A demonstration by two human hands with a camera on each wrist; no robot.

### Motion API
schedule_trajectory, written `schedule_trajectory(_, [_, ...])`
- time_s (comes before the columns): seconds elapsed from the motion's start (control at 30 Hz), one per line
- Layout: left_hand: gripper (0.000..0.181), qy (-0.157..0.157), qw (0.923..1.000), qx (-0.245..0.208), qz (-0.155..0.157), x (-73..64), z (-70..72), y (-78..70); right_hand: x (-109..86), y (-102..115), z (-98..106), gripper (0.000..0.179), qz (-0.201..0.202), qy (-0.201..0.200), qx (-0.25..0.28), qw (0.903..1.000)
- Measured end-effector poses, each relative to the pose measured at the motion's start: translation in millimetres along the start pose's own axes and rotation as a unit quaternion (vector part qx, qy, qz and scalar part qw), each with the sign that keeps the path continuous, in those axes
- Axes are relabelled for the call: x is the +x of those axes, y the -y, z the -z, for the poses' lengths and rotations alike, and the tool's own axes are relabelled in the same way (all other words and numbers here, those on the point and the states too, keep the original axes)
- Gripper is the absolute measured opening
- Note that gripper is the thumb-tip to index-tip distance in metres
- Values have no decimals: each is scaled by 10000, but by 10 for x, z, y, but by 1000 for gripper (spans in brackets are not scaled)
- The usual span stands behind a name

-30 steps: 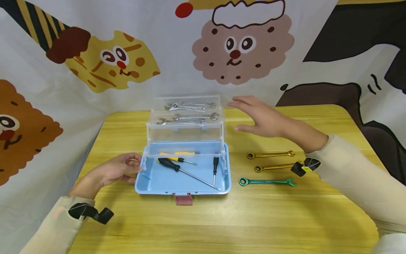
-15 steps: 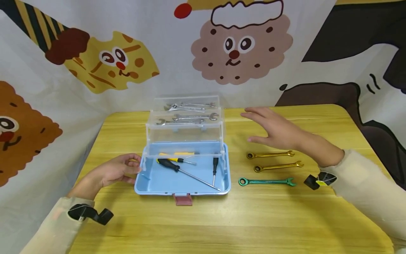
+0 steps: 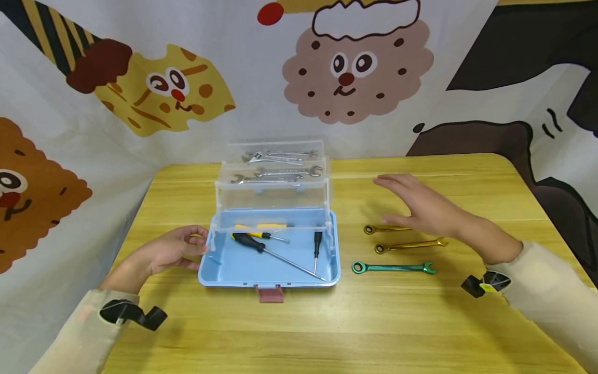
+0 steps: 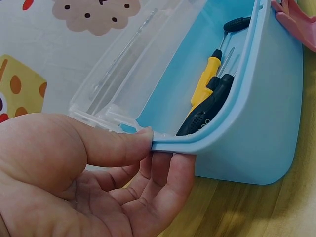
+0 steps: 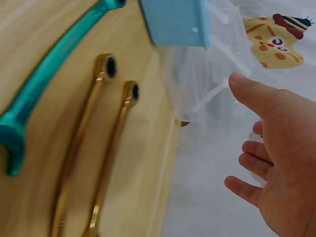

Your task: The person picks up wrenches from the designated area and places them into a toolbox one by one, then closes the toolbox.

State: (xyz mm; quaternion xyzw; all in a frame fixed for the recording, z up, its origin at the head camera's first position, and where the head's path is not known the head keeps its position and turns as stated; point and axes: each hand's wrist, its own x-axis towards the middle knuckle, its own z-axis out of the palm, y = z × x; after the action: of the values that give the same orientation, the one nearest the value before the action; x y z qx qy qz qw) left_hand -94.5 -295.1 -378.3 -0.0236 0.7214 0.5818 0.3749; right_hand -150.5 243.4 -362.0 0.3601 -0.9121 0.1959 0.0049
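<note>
My left hand pinches the rim of a light blue toolbox at its left side, thumb on top and fingers beneath the edge. Above the table's right half my right hand hovers with fingers spread and nothing in them. It partly covers the far gold wrench. A second gold wrench and a green wrench lie nearer, roughly parallel. Inside the box are a long black-handled screwdriver, a small black screwdriver and yellow-handled ones.
Clear plastic tiers rise at the toolbox's back, with several silver wrenches on the upper levels. A pink latch hangs at the front. Behind the wooden table hangs a white cloth printed with cartoon food.
My right hand has moved right and toward me, away from the clear tiers, and now overlaps the far gold wrench. The left hand has stayed on the box rim.
</note>
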Motion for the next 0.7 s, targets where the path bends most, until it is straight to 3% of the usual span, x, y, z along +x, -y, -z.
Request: schedule_trajectory(0.7, [32,-56,10000,-40,13,-1,1,8,-479,-369,-226,73,-311,70,197,9993])
